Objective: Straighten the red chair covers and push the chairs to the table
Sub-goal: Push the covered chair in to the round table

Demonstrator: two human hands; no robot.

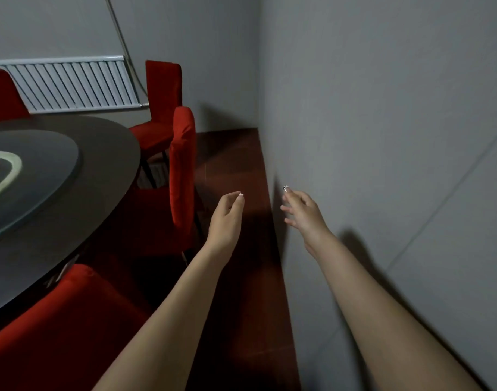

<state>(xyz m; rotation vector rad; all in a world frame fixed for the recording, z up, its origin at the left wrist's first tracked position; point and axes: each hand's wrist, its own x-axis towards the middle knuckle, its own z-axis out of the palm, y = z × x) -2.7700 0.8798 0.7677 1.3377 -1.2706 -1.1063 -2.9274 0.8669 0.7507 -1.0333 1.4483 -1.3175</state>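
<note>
A round dark table (106, 170) with a glass turntable (44, 176) fills the left. Red-covered chairs ring it: the nearest chair (61, 320) at lower left, a middle chair (182, 165) seen edge-on with its seat under the table rim, a far chair (162, 88) near the corner, and another chair (3, 94) at the far left. My left hand (226, 218) hovers over the floor just right of the middle chair's back, fingers loosely curled, holding nothing. My right hand (302, 213) is stretched forward close to the wall, fingers relaxed, empty.
A grey wall (382, 136) runs close along the right. A narrow strip of dark red floor (236, 170) lies between chairs and wall. A white radiator (72, 83) hangs on the back wall, with a pipe (123, 38) rising beside it.
</note>
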